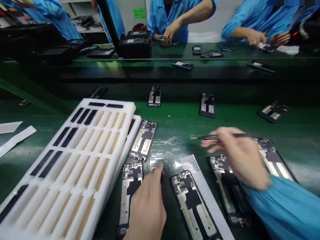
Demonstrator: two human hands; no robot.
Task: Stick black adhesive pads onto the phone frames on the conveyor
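Observation:
My right hand (237, 156), in a blue sleeve, grips dark tweezers (211, 137) whose tips point left above the green bench. Something small and clear seems to be at the tips, too faint to name. Below this hand lie an opened phone body (226, 190) and another opened phone (272, 156), both partly hidden. My left hand (147, 203) is closed, with a dark edge showing beside its index finger; what it holds is mostly hidden. It overlaps an opened phone (126, 193). Between my hands lies another opened phone (195, 203), resting partly over a white strip with dots (191, 163).
A white foam tray (110, 128) with slots and black strips lies at left, on another tray. An opened phone (143, 140) lies beside it. Several more phones lie farther back. White paper strips (17, 141) are at far left. Co-workers in blue work across the bench.

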